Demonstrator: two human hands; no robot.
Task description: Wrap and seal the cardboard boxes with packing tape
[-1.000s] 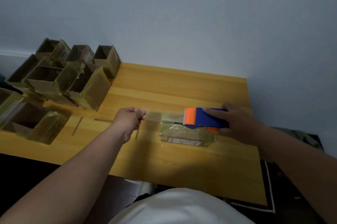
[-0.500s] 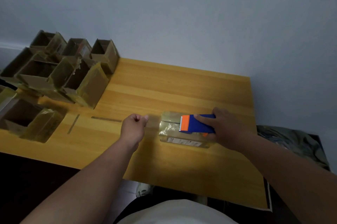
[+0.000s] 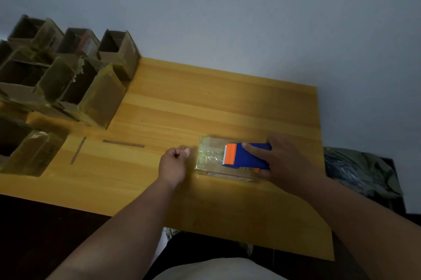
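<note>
- The step in hand looks like laying a strip of tape over the top of the flat box (image 3: pixel 224 161), which lies on the table (image 3: pixel 205 102) near its right end.
- The right hand (image 3: pixel 282 161) grips the blue and orange dispenser (image 3: pixel 245 156), fingers curled over its body; the dispenser rests on the box's right half with its toothed edge facing left.
- The left hand (image 3: pixel 173 163) sits just left of the box, apart from it, fingers curled into a loose fist with thumb and forefinger together. It seems to pinch the free end of clear tape, but the tape itself is too faint to make out, so I cannot tell for sure.
- Next move, as I judge it: press the strip flat on the box top, then tilt the dispenser so the teeth cut the tape. That calls for tension from the left hand and a steady box.
- More boxes (image 3: pixel 68 79), open-topped and taped, stand crowded at the far left.
</note>
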